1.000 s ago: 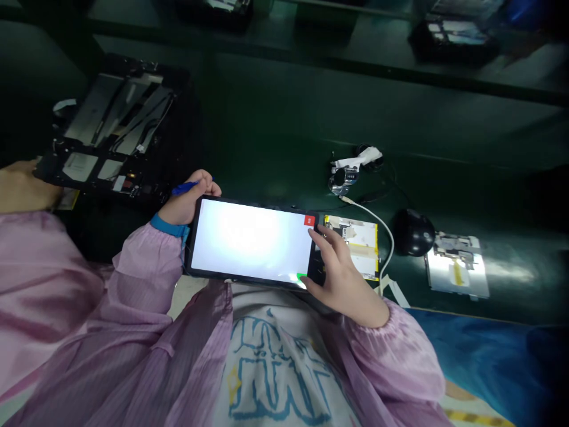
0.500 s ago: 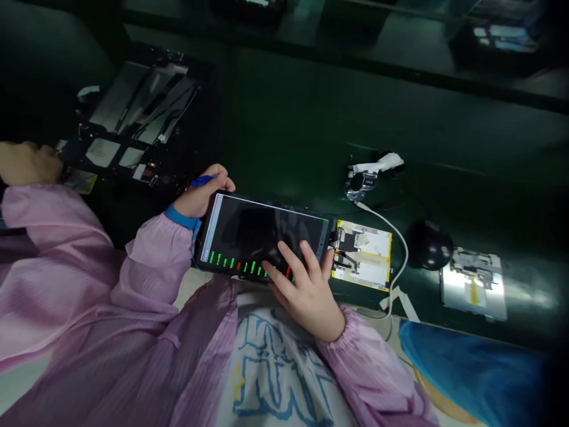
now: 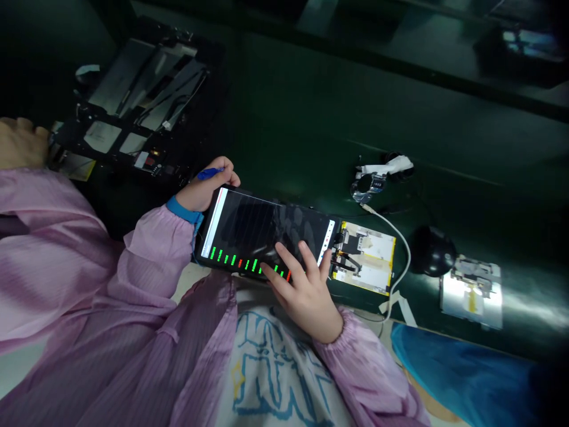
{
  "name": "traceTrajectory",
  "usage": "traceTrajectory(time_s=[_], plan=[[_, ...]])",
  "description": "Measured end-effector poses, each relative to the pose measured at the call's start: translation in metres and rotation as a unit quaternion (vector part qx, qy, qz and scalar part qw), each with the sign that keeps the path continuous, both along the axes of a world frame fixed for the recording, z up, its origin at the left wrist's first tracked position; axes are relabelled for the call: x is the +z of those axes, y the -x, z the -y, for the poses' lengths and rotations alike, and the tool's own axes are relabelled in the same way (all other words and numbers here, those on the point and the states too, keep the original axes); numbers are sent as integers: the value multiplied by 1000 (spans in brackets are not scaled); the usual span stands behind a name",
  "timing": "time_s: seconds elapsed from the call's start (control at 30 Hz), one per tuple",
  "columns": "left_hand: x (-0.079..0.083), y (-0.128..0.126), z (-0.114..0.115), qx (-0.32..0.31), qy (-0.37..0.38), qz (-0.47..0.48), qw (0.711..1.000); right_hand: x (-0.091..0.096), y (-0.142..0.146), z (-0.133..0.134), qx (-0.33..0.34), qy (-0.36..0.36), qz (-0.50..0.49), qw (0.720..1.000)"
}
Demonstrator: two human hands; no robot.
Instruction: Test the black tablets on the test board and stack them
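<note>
A black tablet-like screen [image 3: 258, 219] with green and red lines of text along its near edge lies tilted before me. My left hand [image 3: 217, 181] is at its upper left corner, fingers curled around what looks like a blue pen [image 3: 208, 173]. A blue strap [image 3: 183, 212] circles that wrist. My right hand [image 3: 306, 287] spreads its fingers over the screen's lower right part; whether each fingertip touches the glass I cannot tell. Directly right of the screen, joined by dark cables, lies a white battery pack [image 3: 377, 255] with yellow edges.
Opened device parts [image 3: 120, 89] with batteries and ribbon cables lie at the left, near another person's hand [image 3: 22, 142]. Further right are a taped metallic gadget [image 3: 368, 184], a white cable [image 3: 395, 228], a black dome [image 3: 433, 250] and a silver panel [image 3: 471, 290]. A blue seat [image 3: 457, 367] stands below.
The bars at the screen's two ends have turned from dim grey to bright white. My right hand stays spread over the screen. The other person's hand has shifted slightly left and up.
</note>
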State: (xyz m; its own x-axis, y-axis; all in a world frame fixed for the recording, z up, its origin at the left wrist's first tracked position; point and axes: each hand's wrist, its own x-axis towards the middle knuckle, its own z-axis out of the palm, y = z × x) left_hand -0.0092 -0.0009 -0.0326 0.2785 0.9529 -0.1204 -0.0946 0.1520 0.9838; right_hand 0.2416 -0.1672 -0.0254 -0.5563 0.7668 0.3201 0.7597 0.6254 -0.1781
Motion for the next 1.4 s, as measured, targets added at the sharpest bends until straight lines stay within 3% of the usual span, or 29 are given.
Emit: traceTrajectory(time_s=[0.17, 0.23, 0.33, 0.4, 0.5, 0.6, 0.67, 0.77, 0.87, 0.97, 1.13, 1.4], plan=[[9, -2, 1, 14, 13, -8, 1000, 14, -8, -4, 4, 37, -20, 999], [12, -3, 0, 24, 23, -13, 999, 20, -27, -16, -44, 17, -62, 997], [15, -4, -1, 36, 36, -19, 999, 20, -76, -46, -181, -26, -107, 977], [16, -4, -3, 46, 36, -26, 998, 11, -110, -71, -251, -17, -111, 962], [19, -7, -3, 72, 25, -48, 996, -13, -141, -107, -294, 7, -73, 953], [22, -10, -2, 90, 22, -69, 993, -34, -142, -131, -304, 40, -36, 951], [26, -12, -1, 96, 20, -82, 992, -36, -136, -137, -323, 47, -34, 945], [32, -14, 0, 99, 13, -103, 990, -22, -130, -129, -316, 27, -82, 945], [35, -15, -1, 73, 6, -117, 990, -2, -126, -103, -191, 61, -194, 960], [36, -17, -3, 75, -16, -128, 989, 6, -119, -75, -88, 135, -268, 950], [37, -25, -4, 94, -31, -160, 982, -12, -108, -53, -102, 139, -313, 934], [38, -30, -6, 107, -37, -179, 977, -24, -109, -52, -95, 102, -353, 925]])
